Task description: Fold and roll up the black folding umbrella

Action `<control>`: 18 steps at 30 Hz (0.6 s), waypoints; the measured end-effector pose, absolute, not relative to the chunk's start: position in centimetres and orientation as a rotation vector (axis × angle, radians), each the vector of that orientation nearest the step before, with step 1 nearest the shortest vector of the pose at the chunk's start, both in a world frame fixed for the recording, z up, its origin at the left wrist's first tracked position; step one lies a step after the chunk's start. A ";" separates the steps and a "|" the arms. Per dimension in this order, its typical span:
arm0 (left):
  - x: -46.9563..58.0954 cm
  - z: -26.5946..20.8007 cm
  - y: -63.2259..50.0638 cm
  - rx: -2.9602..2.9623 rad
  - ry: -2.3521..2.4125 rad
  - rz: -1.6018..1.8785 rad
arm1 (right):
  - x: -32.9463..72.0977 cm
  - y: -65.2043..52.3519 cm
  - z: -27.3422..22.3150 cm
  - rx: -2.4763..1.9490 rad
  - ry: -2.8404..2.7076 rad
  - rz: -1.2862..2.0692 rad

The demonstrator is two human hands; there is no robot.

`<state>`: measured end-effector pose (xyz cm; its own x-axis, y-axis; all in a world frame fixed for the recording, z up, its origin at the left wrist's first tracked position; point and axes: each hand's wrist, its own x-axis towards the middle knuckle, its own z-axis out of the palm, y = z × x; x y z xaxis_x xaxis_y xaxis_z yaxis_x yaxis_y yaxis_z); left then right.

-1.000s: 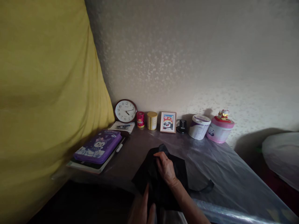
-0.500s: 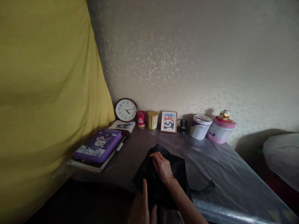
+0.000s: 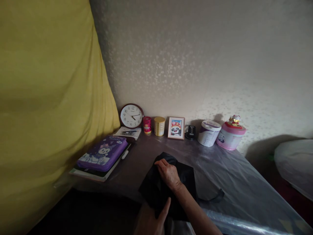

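Note:
A black fabric bag (image 3: pixel 184 174), or a bag-like piece of cloth, lies crumpled on the table in front of me, with a dark strap (image 3: pixel 214 197) trailing off to its right. My right hand (image 3: pixel 168 173) is closed on the bag's upper part, its fingertips pinching a fold of the fabric. Nearer to me, my left hand (image 3: pixel 155 218) is at the bag's lower edge. Its thumb points up and stretches over the cloth, while the other fingers are hidden by the dark fabric.
A purple case (image 3: pixel 104 153) lies on books (image 3: pixel 97 176) at the left. Along the wall stand a clock (image 3: pixel 132 116), a red can (image 3: pixel 147 125), a yellow-lidded can (image 3: pixel 159 126), a picture frame (image 3: pixel 176 128), a white tub (image 3: pixel 209 133) and a pink tub (image 3: pixel 231 137). A yellow curtain (image 3: pixel 49 81) hangs left.
My left hand's stretched index finger has gone out of sight at the cloth, and its thumb now shows higher up. My right hand keeps its pinch, shifted slightly left.

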<state>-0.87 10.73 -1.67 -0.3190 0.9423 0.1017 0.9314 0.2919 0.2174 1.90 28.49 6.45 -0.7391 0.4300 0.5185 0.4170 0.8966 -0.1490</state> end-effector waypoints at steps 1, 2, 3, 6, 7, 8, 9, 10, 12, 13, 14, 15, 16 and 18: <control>-1.0 -1.7 10.7 1.806 2.491 0.365 | 1.9 28.5 6.4 -0.601 -2.498 0.030; -1.0 -1.8 10.7 1.810 2.489 0.361 | 1.9 28.5 6.4 -0.592 -2.498 0.028; -1.1 -1.9 10.6 1.813 2.483 0.358 | 1.8 28.5 6.3 -0.582 -2.496 0.026; -1.3 -2.2 10.6 1.788 2.472 0.362 | 1.7 28.6 6.2 -0.547 -2.492 0.028; -1.3 -2.3 10.7 1.777 2.472 0.371 | 1.7 28.6 6.1 -0.536 -2.491 0.039; -1.4 -2.3 10.7 1.773 2.470 0.382 | 1.8 28.6 6.1 -0.523 -2.488 0.057; -1.4 -2.3 10.7 1.776 2.462 0.394 | 1.9 28.6 6.1 -0.508 -2.481 0.085; -1.4 -2.3 10.8 1.780 2.451 0.402 | 2.0 28.6 6.2 -0.489 -2.468 0.126; -1.5 -2.0 10.9 1.774 2.430 0.414 | 2.6 28.4 6.3 -0.431 -2.424 0.244; -1.5 -1.8 10.9 1.754 2.421 0.414 | 3.1 28.4 6.4 -0.390 -2.397 0.308; -1.5 -1.7 10.9 1.726 2.413 0.409 | 3.6 28.3 6.4 -0.345 -2.371 0.364; -1.5 -1.5 10.9 1.700 2.405 0.402 | 4.1 28.3 6.4 -0.300 -2.352 0.403; -1.5 -1.3 10.9 1.677 2.400 0.395 | 4.5 28.4 6.3 -0.259 -2.343 0.423; -1.4 -1.0 10.9 1.643 2.391 0.389 | 5.3 28.8 6.0 -0.198 -2.351 0.417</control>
<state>-1.43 10.92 -0.98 -0.3539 0.9349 -0.0265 0.8783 0.3419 0.3343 5.26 28.80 6.01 -0.7226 0.2588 0.6410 0.0224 0.9356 -0.3524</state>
